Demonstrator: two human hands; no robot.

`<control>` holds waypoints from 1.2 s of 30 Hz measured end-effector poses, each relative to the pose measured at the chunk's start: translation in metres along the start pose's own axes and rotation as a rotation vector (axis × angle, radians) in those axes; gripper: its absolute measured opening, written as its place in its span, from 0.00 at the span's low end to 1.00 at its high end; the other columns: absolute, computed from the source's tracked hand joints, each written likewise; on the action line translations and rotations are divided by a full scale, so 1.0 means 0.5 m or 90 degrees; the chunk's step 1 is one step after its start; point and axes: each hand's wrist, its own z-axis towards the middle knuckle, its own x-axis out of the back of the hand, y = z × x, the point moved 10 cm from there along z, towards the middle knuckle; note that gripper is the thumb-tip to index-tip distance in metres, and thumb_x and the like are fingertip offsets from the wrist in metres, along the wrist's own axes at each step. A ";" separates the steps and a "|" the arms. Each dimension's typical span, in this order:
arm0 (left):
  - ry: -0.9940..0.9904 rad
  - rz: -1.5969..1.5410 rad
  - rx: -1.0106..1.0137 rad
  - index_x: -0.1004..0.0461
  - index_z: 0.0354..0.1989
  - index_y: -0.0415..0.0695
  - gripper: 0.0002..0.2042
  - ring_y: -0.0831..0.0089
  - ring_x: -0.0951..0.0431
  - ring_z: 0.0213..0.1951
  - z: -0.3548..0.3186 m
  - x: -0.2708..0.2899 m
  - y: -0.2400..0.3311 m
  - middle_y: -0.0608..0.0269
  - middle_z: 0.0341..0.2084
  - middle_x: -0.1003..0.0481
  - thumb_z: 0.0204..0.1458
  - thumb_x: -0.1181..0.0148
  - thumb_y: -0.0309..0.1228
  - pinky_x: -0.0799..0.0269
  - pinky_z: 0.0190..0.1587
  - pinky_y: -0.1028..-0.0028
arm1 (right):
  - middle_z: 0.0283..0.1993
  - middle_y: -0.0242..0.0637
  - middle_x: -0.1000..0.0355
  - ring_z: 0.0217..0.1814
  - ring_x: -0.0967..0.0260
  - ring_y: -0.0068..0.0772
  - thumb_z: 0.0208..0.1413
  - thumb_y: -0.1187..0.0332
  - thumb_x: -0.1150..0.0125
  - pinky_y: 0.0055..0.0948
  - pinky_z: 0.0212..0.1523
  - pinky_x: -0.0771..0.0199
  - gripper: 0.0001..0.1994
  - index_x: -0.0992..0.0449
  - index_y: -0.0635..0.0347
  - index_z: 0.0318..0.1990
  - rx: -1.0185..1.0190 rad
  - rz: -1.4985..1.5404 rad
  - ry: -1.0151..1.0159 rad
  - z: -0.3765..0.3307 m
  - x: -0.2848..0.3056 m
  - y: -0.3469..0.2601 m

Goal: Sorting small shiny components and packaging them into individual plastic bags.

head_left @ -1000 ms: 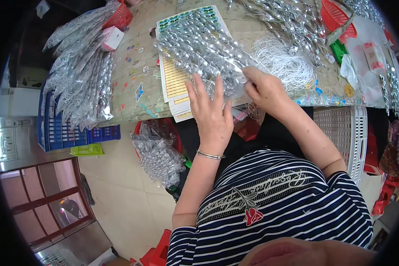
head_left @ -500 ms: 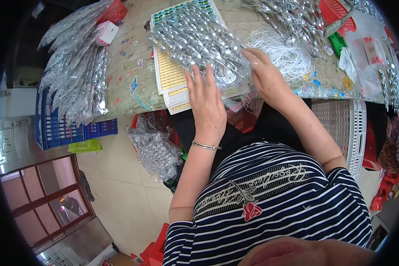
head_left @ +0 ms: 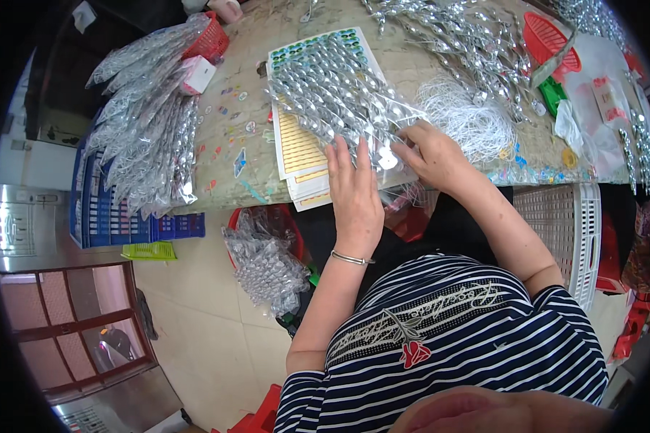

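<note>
One big table [head_left: 249, 54] reaches out past our left hand [head_left: 355, 198] and right hand [head_left: 437, 155]. Far left of them lies one heap of silver packs [head_left: 137, 137], too many to count. One white crate [head_left: 585, 231] stands low, to the right of our right hand. At our fingertips, one clear bag of silver twists [head_left: 332, 94] lies on at least two paper sheets [head_left: 296, 148]. One tangle of white string [head_left: 466, 119] sits just past our right hand. Our left hand is flat, fingers straight on the bag's near edge, holding nothing. Our right hand is bent at the bag's right end; we cannot tell if it pinches. One bracelet [head_left: 352, 257] circles our left wrist.
</note>
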 end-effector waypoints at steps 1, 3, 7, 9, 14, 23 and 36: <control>0.001 0.000 -0.003 0.44 0.65 0.38 0.23 0.37 0.55 0.67 0.001 0.000 0.000 0.34 0.65 0.51 0.59 0.56 0.24 0.54 0.66 0.52 | 0.39 0.48 0.30 0.42 0.29 0.51 0.56 0.60 0.42 0.41 0.42 0.30 0.16 0.26 0.63 0.44 0.003 -0.001 0.003 -0.001 0.004 -0.007; 0.005 -0.001 -0.003 0.44 0.65 0.38 0.23 0.37 0.55 0.67 0.001 0.001 -0.002 0.34 0.65 0.51 0.59 0.56 0.24 0.54 0.66 0.52 | 0.40 0.48 0.30 0.41 0.29 0.51 0.54 0.60 0.41 0.40 0.42 0.30 0.16 0.25 0.63 0.44 0.008 -0.030 0.009 -0.011 0.016 -0.030; 0.015 -0.013 -0.001 0.45 0.65 0.38 0.24 0.38 0.54 0.67 -0.001 0.004 -0.003 0.34 0.65 0.51 0.59 0.56 0.23 0.54 0.66 0.52 | 0.40 0.49 0.31 0.40 0.30 0.51 0.54 0.61 0.40 0.40 0.40 0.29 0.16 0.25 0.65 0.43 0.014 -0.036 0.020 -0.022 0.017 -0.028; 0.011 -0.014 0.001 0.45 0.65 0.38 0.24 0.38 0.54 0.67 0.000 0.008 -0.002 0.34 0.65 0.51 0.59 0.56 0.23 0.53 0.66 0.53 | 0.39 0.47 0.31 0.36 0.30 0.46 0.55 0.62 0.41 0.36 0.38 0.29 0.16 0.25 0.66 0.44 0.027 0.016 0.028 -0.018 0.014 -0.015; 0.012 -0.026 0.009 0.45 0.65 0.38 0.24 0.37 0.54 0.67 -0.001 0.006 -0.006 0.34 0.65 0.51 0.58 0.55 0.23 0.53 0.65 0.52 | 0.38 0.43 0.31 0.34 0.31 0.36 0.57 0.65 0.43 0.30 0.37 0.30 0.15 0.26 0.67 0.46 -0.037 0.179 -0.020 -0.002 0.001 0.015; 0.008 -0.025 0.006 0.44 0.65 0.39 0.24 0.36 0.53 0.66 -0.002 0.010 -0.005 0.34 0.65 0.51 0.58 0.53 0.24 0.52 0.65 0.52 | 0.34 0.50 0.31 0.36 0.31 0.52 0.59 0.67 0.48 0.38 0.36 0.30 0.10 0.27 0.66 0.37 0.070 -0.047 0.043 -0.006 0.005 -0.002; 0.025 -0.071 0.048 0.42 0.64 0.39 0.24 0.42 0.53 0.68 0.002 0.014 -0.015 0.39 0.66 0.49 0.59 0.51 0.31 0.55 0.67 0.56 | 0.23 0.46 0.29 0.25 0.27 0.50 0.58 0.71 0.46 0.39 0.26 0.30 0.08 0.31 0.61 0.44 0.000 -0.031 0.159 -0.070 0.067 -0.011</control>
